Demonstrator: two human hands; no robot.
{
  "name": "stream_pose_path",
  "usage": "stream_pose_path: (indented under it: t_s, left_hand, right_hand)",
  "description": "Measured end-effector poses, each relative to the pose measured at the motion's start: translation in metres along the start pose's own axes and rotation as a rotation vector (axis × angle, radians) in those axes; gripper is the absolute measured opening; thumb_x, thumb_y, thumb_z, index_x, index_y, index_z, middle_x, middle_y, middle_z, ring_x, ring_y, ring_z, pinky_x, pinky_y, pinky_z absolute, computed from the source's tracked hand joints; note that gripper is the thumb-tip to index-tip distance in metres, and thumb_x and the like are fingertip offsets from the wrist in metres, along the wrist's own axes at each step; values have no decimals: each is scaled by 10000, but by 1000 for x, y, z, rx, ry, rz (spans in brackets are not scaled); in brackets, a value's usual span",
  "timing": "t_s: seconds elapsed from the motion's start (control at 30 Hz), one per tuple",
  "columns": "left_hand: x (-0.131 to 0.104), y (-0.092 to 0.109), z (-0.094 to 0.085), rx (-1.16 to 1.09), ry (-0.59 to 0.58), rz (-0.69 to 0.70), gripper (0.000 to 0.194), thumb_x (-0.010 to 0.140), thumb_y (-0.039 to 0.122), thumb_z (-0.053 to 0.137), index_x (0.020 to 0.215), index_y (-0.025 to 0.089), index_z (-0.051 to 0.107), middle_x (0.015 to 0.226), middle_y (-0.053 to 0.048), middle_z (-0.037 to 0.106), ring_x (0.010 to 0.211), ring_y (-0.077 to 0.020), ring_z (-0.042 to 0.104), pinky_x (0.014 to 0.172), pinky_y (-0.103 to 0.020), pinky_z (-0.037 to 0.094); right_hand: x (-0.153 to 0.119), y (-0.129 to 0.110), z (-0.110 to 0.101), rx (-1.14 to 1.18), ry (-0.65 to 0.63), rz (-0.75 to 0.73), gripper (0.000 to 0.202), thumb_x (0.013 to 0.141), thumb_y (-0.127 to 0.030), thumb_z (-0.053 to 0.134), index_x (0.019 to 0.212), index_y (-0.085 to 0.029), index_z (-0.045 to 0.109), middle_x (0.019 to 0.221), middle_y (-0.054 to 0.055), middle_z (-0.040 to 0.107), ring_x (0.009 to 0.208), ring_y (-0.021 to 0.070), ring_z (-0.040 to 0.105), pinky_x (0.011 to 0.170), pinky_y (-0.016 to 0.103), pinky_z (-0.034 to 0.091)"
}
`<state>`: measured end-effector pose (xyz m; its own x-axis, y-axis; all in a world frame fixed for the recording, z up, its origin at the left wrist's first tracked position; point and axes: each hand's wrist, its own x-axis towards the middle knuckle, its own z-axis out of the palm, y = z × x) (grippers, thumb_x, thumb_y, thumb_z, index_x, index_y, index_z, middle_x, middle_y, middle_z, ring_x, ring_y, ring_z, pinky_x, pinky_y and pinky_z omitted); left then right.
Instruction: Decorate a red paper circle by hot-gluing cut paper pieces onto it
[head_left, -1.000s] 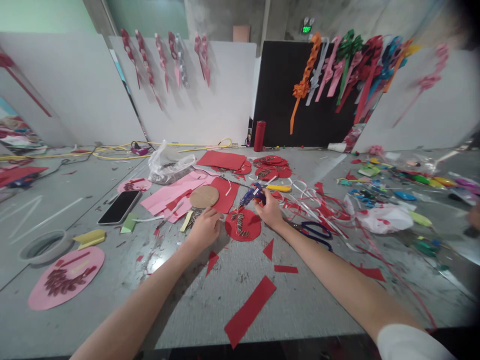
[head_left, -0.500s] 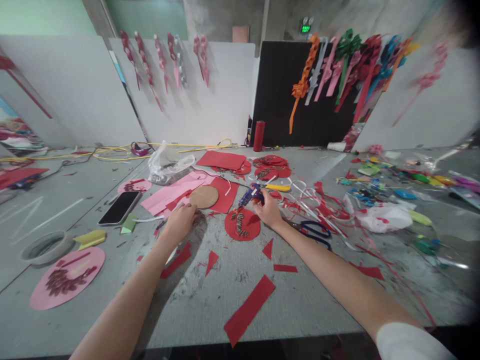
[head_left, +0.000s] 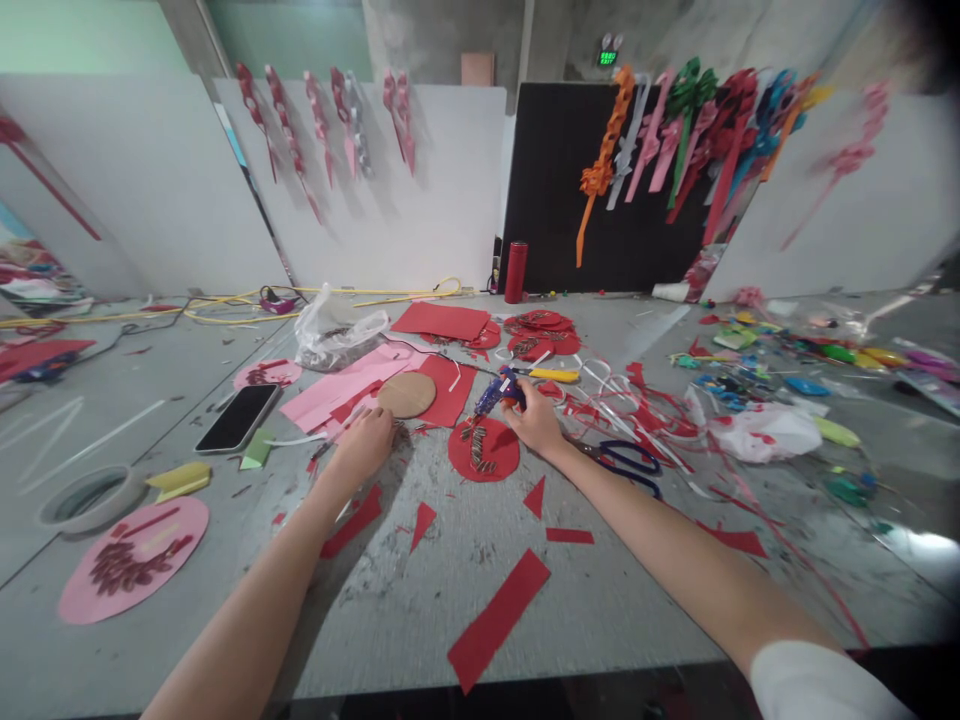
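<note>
My right hand [head_left: 537,418] is wrapped round a blue glue gun [head_left: 493,392], its nozzle pointing down at the upper left of a red paper disc [head_left: 504,455]. Small brown pieces [head_left: 478,452] form a curved row on that disc. Left of it, my left hand [head_left: 366,442] rests by a small dark pile [head_left: 403,436], fingers bent together; whatever may be between the fingertips is too small to make out. A round cardboard piece [head_left: 406,394] lies just beyond my left fingers, on red and pink paper.
Blue-handled scissors [head_left: 630,460], a yellow cutter [head_left: 553,375] and tangled ribbons lie to the right. At left are a phone [head_left: 238,418], a tape roll [head_left: 94,498] and a pink disc [head_left: 135,560]. A red bottle [head_left: 516,272] stands at the back.
The whole view has shifted very slightly. My left hand has moved a little at the dark pile; my right hand keeps the glue gun over the red disc.
</note>
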<state>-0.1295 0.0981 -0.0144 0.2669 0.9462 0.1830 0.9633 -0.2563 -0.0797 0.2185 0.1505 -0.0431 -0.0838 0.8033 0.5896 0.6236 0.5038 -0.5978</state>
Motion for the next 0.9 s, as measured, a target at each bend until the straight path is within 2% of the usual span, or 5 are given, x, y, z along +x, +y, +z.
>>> stream_pose_path:
  t_s: [0.3,0.5,0.67,0.8,0.9]
  left_hand:
    - [0,15,-3,-101,41,-40,252,1031,186,425,1071,109,662,1088,-192,685,1074,-329,649,919,-417,491]
    - [8,-1,6,-335,-13,-73,183,974,130,487,1037,163,656,1113,-147,698,1077,-277,652,928,-375,489]
    - [8,-13,10,-302,-87,-15,150,921,103,518,983,171,636,1084,-145,678,1014,-273,647,893,-371,482]
    - [1,-9,5,-211,-27,29,257,832,1,509,990,170,622,1071,-154,673,1074,-309,631,914,-390,471]
    - [-2,0,-1,-241,55,8,402,775,-53,486,1088,163,614,1084,-147,683,1126,-315,621,926,-395,481]
  right_hand:
    - [0,-2,0,5,5,-5,303,880,-367,643,1145,-220,622,925,55,710,779,244,655,793,386,540]
    - [0,-2,0,16,-1,-2,309,874,-372,645,1141,-220,622,969,67,719,842,261,674,810,392,539]
    - [1,-1,0,8,-1,-12,298,880,-382,641,1129,-219,623,956,66,718,802,248,658,787,374,527]
    - [1,-1,1,4,-2,-25,284,883,-378,631,1116,-217,624,888,43,696,745,231,631,741,353,506]
    - [0,-1,1,1,0,-23,273,883,-372,633,1110,-222,626,832,22,674,716,220,614,728,345,496]
